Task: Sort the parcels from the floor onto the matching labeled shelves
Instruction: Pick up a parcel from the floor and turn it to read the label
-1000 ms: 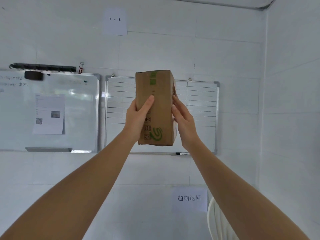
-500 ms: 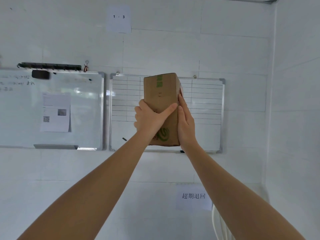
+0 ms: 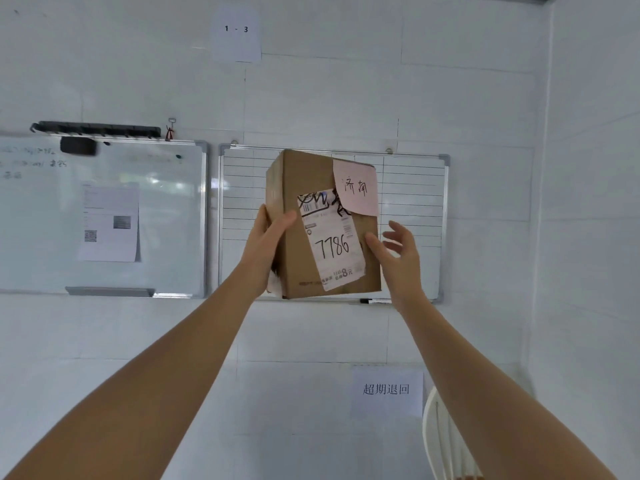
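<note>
A brown cardboard parcel (image 3: 294, 237) is held up at arm's length in front of the wall. Its wide face is turned to me and carries a white shipping label (image 3: 334, 247) with "7786" handwritten on it, and a pink note (image 3: 356, 188) with two handwritten characters at the upper right. My left hand (image 3: 266, 244) grips the parcel's left edge, thumb on the front face. My right hand (image 3: 398, 254) is at the right edge with fingers spread; only the thumb touches the box. No shelves are in view.
Two whiteboards hang on the white tiled wall: a plain whiteboard (image 3: 104, 216) at left, a lined whiteboard (image 3: 412, 209) behind the parcel. A paper sign "1 - 3" (image 3: 236, 31) is high up; another sign with Chinese characters (image 3: 386, 389) is low right. A white chair back (image 3: 446, 441) stands at bottom right.
The parcel has been turned so its wide labelled face shows instead of the narrow side. My right hand has come off the box and opened its fingers.
</note>
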A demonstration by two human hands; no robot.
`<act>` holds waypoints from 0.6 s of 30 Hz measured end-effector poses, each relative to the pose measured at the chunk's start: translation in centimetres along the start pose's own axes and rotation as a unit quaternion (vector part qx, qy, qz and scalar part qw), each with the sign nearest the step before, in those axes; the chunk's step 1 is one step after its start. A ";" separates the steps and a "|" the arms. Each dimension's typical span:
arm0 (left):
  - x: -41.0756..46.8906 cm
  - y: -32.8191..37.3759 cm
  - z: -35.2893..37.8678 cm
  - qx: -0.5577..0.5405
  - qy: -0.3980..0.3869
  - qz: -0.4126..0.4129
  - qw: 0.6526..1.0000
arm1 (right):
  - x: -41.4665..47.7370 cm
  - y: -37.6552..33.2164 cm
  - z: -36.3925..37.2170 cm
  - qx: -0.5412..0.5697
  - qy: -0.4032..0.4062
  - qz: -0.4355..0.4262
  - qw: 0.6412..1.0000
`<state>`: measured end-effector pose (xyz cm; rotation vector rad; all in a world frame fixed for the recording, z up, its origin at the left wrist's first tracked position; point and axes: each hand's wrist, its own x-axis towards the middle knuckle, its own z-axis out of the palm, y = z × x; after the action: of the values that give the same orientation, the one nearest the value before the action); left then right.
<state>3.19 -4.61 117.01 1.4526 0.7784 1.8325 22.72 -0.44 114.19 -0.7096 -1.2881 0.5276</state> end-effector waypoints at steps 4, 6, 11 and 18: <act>0.1 0.2 -0.9 -0.040 -0.060 0.005 0.997 | 0.5 -1.2 0.1 0.115 -0.188 0.051 0.974; -0.1 0.2 -1.0 -0.058 -0.077 0.015 0.995 | 0.2 -1.5 0.9 0.178 -0.219 0.064 0.957; 0.3 -0.1 -1.5 -0.066 -0.076 0.008 0.995 | -0.5 -1.9 2.2 0.257 -0.206 0.055 0.942; 0.7 -0.5 -3.3 -0.082 -0.079 -0.009 0.993 | -0.4 -2.8 3.3 0.221 -0.207 0.034 0.952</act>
<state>-0.04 -3.90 116.38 1.4579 0.5473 1.7004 19.30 -2.09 116.37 -0.2728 -1.4652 1.0241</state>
